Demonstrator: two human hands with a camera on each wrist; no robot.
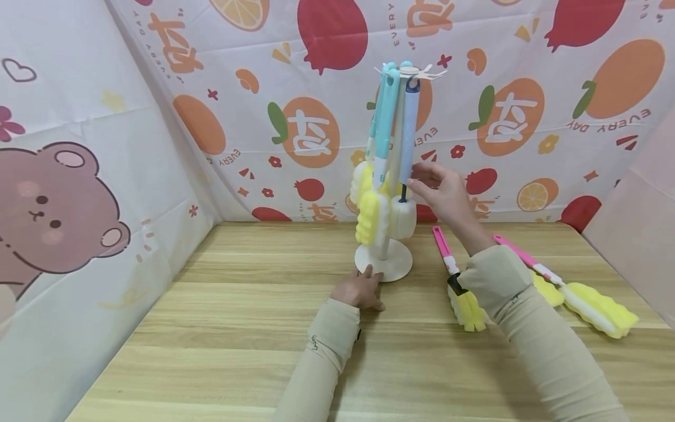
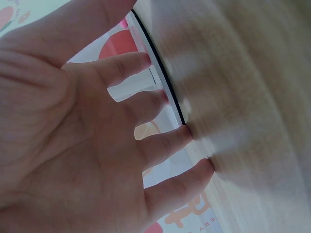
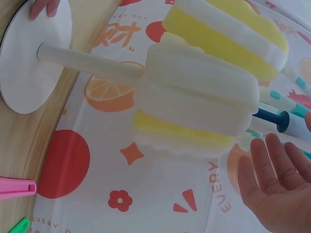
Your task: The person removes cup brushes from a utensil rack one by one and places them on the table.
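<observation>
**Blue brush [image 1: 409, 135] hanging on a white stand [image 1: 398, 265]**

The left hand [image 1: 358, 290] is spreading its fingers, their tips touching the stand's near base. The right hand [image 1: 445, 190] is hovering open just right of the blue handle; any thumb contact is staying unclear. Teal brushes [image 1: 388, 111] are hanging left. Two pink brushes [image 1: 598, 308] are lying right on the worktop [image 1: 237, 293].

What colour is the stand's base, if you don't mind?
White base, shown best in the right wrist view.

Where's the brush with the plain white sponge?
In the head view, the brush hangs right of centre on the stand, beside the right hand.
</observation>
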